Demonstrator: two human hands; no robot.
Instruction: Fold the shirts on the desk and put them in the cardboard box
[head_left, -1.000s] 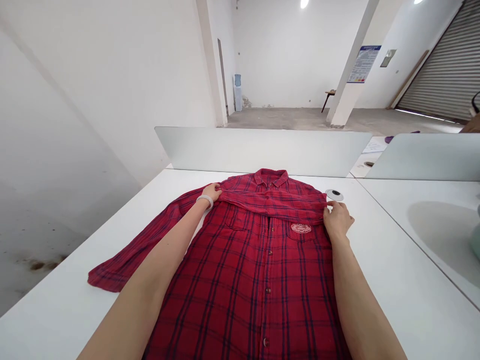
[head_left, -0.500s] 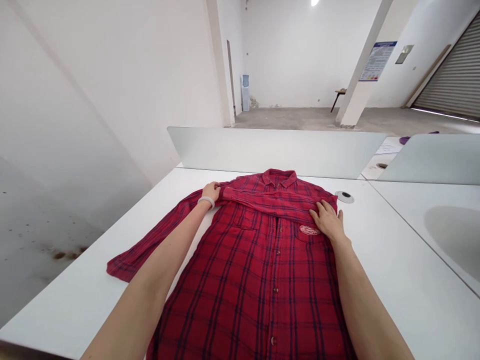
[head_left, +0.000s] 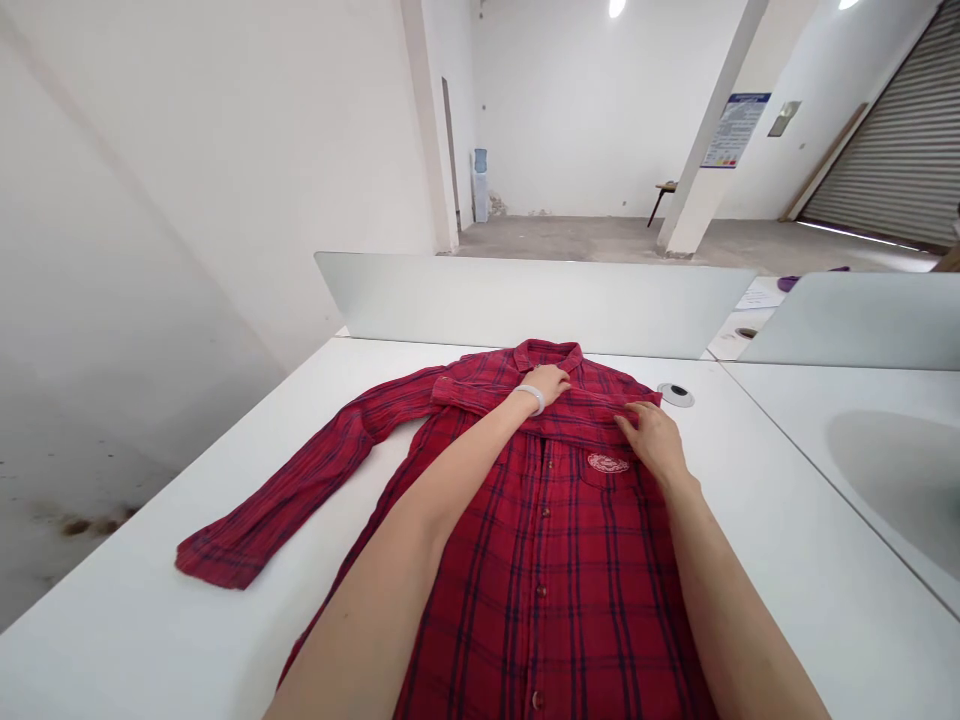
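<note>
A red plaid flannel shirt (head_left: 555, 600) lies face up on a white table (head_left: 787, 560), its collar (head_left: 547, 355) at the far side. One sleeve (head_left: 592, 415) is folded across the chest in a band below the collar. The other sleeve (head_left: 292, 500) stretches out flat toward the lower left. My left hand (head_left: 544, 385), with a pale bangle at the wrist, rests on the band near the collar. My right hand (head_left: 652, 440) lies on the band's right end, just above the chest pocket with its white badge (head_left: 608, 463). Neither hand visibly grips the cloth.
A pale divider panel (head_left: 525, 305) stands along the table's far edge, and a round cable grommet (head_left: 676, 395) sits in the tabletop near the shirt's right shoulder. A second white table (head_left: 847, 450) adjoins on the right.
My left hand has moved right along the folded sleeve, from its left end to near the collar. My right hand has stayed near the band's right end.
</note>
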